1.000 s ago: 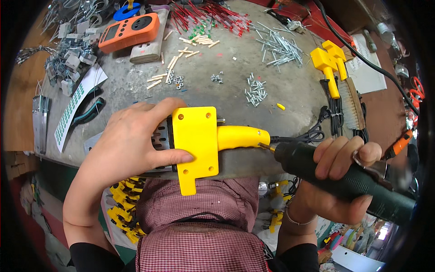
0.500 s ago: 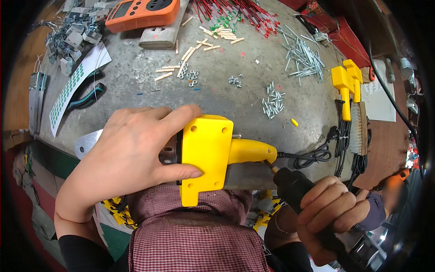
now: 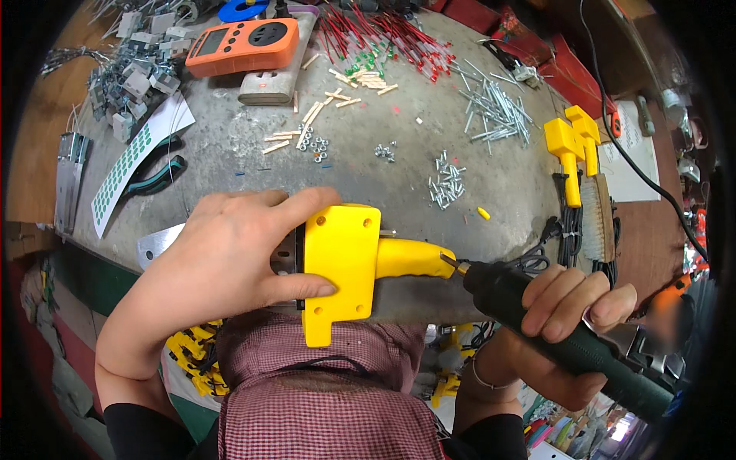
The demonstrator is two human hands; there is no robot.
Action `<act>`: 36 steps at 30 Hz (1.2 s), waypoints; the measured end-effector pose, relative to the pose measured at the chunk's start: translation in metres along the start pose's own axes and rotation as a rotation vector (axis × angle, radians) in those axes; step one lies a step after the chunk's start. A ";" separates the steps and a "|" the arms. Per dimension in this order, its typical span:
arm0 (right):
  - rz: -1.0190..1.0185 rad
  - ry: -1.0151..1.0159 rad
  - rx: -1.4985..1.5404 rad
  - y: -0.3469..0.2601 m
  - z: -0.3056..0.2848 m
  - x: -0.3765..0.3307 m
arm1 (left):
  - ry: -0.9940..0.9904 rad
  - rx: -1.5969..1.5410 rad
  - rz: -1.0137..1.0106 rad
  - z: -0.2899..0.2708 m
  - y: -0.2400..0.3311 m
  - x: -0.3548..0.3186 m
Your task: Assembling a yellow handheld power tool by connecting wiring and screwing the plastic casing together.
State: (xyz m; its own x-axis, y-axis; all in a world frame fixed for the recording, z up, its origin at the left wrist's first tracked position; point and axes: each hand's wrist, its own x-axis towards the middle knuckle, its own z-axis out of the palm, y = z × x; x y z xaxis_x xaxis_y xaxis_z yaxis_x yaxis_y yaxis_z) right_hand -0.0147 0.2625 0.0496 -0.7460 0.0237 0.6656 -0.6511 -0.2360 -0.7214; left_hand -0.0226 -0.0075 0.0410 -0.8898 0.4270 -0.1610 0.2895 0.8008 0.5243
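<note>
My left hand (image 3: pixel 230 249) is closed on a yellow plastic tool housing (image 3: pixel 341 264), thumb on its face and fingers over the far edge. The housing lies at the table's near edge, its curved handle pointing right and a dark metal part showing at its left side. My right hand (image 3: pixel 563 330) grips a dark electric screwdriver (image 3: pixel 498 291). The bit is at the handle's tip, over its screw hole; whether it sits in the screw cannot be told. A black cord (image 3: pixel 529 262) lies beyond the screwdriver, by the handle's end.
Short screws (image 3: pixel 446 182), nuts (image 3: pixel 316 146), long screws (image 3: pixel 497 113) and pale sticks (image 3: pixel 307 119) lie beyond the housing. An orange meter (image 3: pixel 244 47) stands at the back. Pliers (image 3: pixel 157 175) and a sticker sheet (image 3: pixel 130 175) are left; yellow handles (image 3: pixel 566 146) and a brush (image 3: pixel 594 218) right.
The screwdriver's bit has come up from below the handle's end onto its tip, and my right hand has turned with it. The left hand keeps its hold. The view has shifted slightly.
</note>
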 end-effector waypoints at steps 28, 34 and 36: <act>0.033 -0.074 0.136 0.019 0.087 0.035 | 0.125 -0.038 0.108 0.011 -0.015 -0.009; 0.080 -0.391 0.189 0.025 0.076 0.040 | 0.063 -0.097 0.112 0.015 -0.013 -0.011; 0.089 -0.382 0.210 0.028 0.074 0.043 | 0.090 -0.116 0.158 0.014 -0.013 -0.008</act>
State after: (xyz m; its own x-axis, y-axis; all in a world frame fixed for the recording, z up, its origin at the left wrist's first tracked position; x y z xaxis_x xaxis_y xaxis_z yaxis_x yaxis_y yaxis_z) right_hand -0.0542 0.1845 0.0721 -0.6670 -0.3566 0.6542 -0.5147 -0.4145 -0.7506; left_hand -0.0140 -0.0154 0.0239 -0.8661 0.4999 0.0033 0.3898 0.6712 0.6305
